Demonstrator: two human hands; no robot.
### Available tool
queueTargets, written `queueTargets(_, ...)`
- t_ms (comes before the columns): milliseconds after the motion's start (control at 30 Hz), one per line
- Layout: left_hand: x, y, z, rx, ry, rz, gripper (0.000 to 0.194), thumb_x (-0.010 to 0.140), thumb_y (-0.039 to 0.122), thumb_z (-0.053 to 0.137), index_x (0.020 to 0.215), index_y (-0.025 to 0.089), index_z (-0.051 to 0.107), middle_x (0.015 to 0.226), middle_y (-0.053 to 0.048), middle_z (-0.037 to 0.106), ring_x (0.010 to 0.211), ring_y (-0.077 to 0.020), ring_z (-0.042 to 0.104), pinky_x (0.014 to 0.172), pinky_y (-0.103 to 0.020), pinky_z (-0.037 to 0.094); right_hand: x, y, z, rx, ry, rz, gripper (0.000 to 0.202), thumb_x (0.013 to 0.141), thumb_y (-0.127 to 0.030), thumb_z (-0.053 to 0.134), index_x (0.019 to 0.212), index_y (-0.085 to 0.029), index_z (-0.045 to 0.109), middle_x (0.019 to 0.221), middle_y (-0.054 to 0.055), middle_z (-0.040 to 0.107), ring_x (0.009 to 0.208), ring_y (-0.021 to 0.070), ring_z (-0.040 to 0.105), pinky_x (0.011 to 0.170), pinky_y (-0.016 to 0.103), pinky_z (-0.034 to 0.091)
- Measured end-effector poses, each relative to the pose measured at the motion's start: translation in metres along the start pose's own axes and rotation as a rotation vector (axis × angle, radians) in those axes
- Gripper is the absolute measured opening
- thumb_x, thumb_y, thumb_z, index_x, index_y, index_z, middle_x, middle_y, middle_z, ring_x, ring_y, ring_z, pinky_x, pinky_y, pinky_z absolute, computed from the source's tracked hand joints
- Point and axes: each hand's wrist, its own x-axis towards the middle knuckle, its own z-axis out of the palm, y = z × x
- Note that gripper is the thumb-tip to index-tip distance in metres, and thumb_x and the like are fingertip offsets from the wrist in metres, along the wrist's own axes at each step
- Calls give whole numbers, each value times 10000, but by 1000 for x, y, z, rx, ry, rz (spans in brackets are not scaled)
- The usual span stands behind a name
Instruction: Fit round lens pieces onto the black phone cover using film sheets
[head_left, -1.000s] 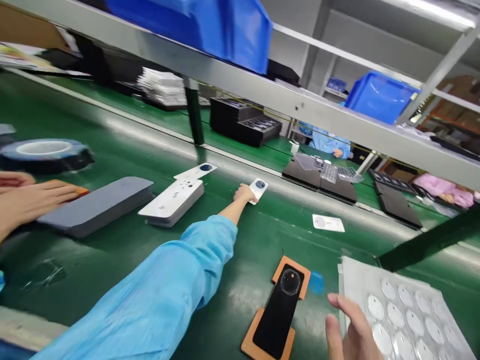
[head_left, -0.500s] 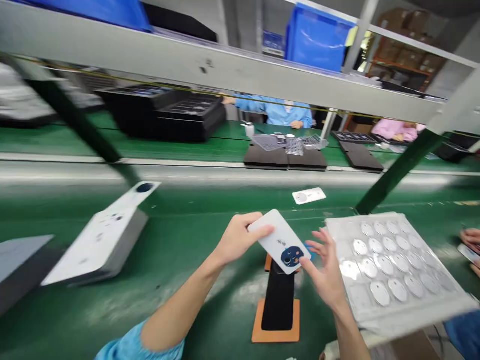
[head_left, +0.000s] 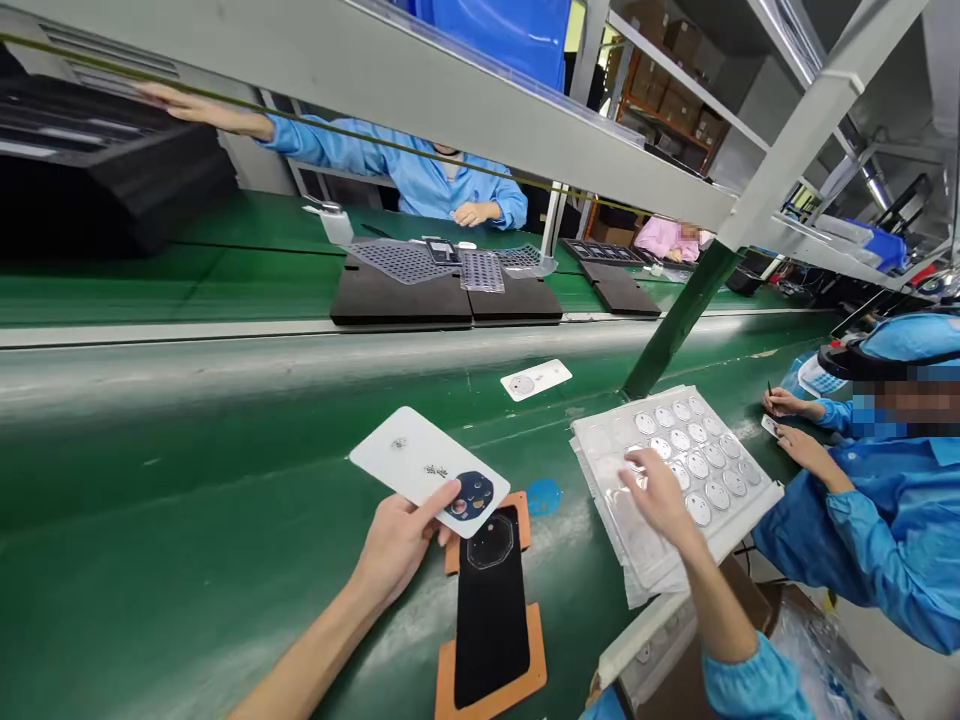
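Observation:
My left hand (head_left: 394, 550) is closed on a white phone back cover (head_left: 409, 455), thumb on top beside the dark round camera area at its right end. The cover is tilted above the upper end of a black pad (head_left: 491, 620) on an orange fixture (head_left: 537, 655). My right hand (head_left: 664, 505) is over a clear plastic tray (head_left: 600, 445), with its fingers apart and nothing visible in them. Rows of round silvery discs (head_left: 697, 465) sit in the tray. Whether the fingertips touch the tray I cannot tell. A round blue film (head_left: 544, 497) lies right of the fixture.
A white strip-shaped card (head_left: 536, 380) lies beyond the fixture. A green post (head_left: 679, 330) rises behind the tray. On the right, a co-worker in blue (head_left: 885, 520) holds a small white piece. Across the bench, another person in blue (head_left: 420, 180) sits behind dark foam blocks (head_left: 405, 300).
My right hand has left the cover and moved right over the tray. My left hand keeps the cover, now gripping near its camera end. The view has swung right, bringing the co-worker in.

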Motion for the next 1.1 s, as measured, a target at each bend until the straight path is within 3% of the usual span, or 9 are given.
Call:
queueTargets(100, -5, -1, -4, 60, -104, -53, 441, 627, 559, 807, 560, 148, 662, 558, -59, 630, 409, -110, 442, 391, -237, 355, 25, 48, -20, -174, -33, 121, 320, 882, -317, 556, 1163, -185, 636, 1080, 87, 595, 962, 219, 596, 892, 367, 453)
queueTargets(233, -41, -8, 15, 244, -483, -77, 421, 731, 578, 717, 682, 160, 716, 629, -77, 677, 486, -164, 542, 445, -255, 414, 43, 67, -16, -190, -74, 148, 348, 773, -297, 670, 1108, -205, 682, 999, 45, 563, 884, 187, 591, 836, 313, 453)
queueTargets(367, -76, -21, 39, 454, -712, 219, 355, 895, 429, 563, 655, 186, 663, 695, -51, 660, 612, -168, 562, 601, -273, 453, 49, 65, -9, -196, -40, 158, 344, 696, -275, 705, 1028, -192, 673, 991, 46, 564, 939, 204, 577, 810, 292, 453)
queueTargets(500, -80, -36, 52, 569, -568, 454, 389, 945, 351, 481, 605, 177, 555, 588, -4, 523, 515, -119, 420, 519, -257, 335, 41, 57, -14, -189, -36, 113, 380, 783, -326, 611, 1140, -195, 611, 868, 22, 612, 826, 207, 590, 768, 332, 485)
queueTargets(700, -71, -31, 61, 301, -331, 342, 320, 889, 333, 561, 640, 150, 644, 677, -33, 671, 598, -141, 577, 576, -233, 436, 14, 3, 11, 316, 31, -1, 519, 906, -505, 551, 1333, -210, 549, 1145, 96, 652, 753, 189, 685, 640, 329, 583)
queueTargets(800, -58, -4, 40, 107, -164, 285, 314, 827, 380, 642, 621, 143, 668, 663, -55, 702, 585, -157, 616, 574, -241, 489, -10, -40, 45, 380, -38, -114, 443, 904, -463, 618, 1262, -203, 597, 947, 64, 712, 719, 196, 706, 646, 327, 604)
queueTargets(900, -37, 32, 6, 34, 76, 274, 334, 748, 423, 742, 590, 137, 675, 567, -50, 661, 520, -151, 589, 495, -230, 466, -32, -75, 78, 201, 2, -439, 206, 968, -293, 560, 1110, -210, 683, 953, 77, 747, 808, 205, 718, 745, 342, 599)
queueTargets(1000, -16, 58, -24, -130, 284, 268, 341, 648, 443, 827, 663, 125, 704, 578, -29, 653, 485, -128, 549, 431, -210, 420, -42, -91, 100, -11, 80, -794, 293, 979, -109, 499, 1204, -202, 660, 1049, 95, 747, 946, 220, 705, 833, 363, 568)
queueTargets(1100, -6, 68, -39, -286, 337, 273, 389, 585, 427, 875, 774, 119, 730, 688, -33, 693, 510, -110, 541, 451, -210, 437, -46, -94, 109, -198, 115, -944, 324, 957, -66, 537, 1253, -166, 624, 1109, 117, 733, 1019, 249, 680, 842, 384, 546)
